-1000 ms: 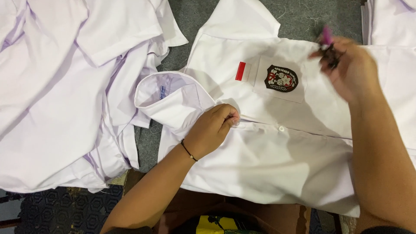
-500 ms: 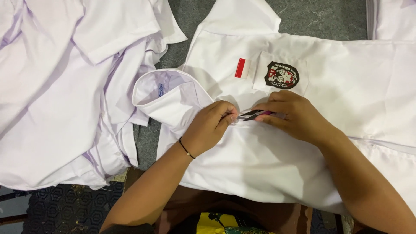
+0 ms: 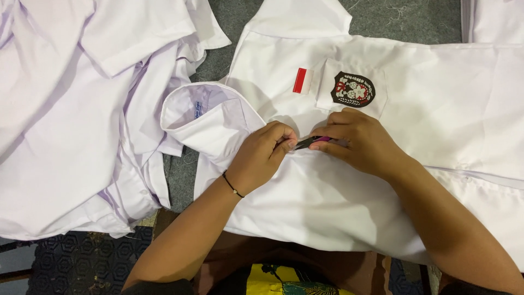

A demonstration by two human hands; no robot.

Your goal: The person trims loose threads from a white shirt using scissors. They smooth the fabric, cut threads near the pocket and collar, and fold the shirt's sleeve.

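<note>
1. The white shirt (image 3: pixel 338 218) lies spread flat across the middle of the view, collar toward 9 o'clock; both hands meet on its front edge just below the chest pocket.
2. The left hand (image 3: pixel 265 155) has its grip pressed together, pinching a small fold of the shirt's cloth by the placket.
3. The right hand (image 3: pixel 363 139) pinches a small thread snipper (image 3: pixel 311 143) with a pink handle; its dark tips point toward 9 o'clock and touch the cloth at the left fingertips.
4. By the look of it the cloth is light, soft and limp; it would slide and bunch unless pinched close to the working point and kept taut. The snipper is small and stiff, best held at its handle.
5. At 12 o'clock from the hands sit a dark badge (image 3: pixel 353 89) on the pocket and a red-and-white patch (image 3: pixel 301 80).
6. At 9 o'clock lies a heap of white shirts (image 3: pixel 76 120) on a grey surface (image 3: pixel 404 19).
</note>
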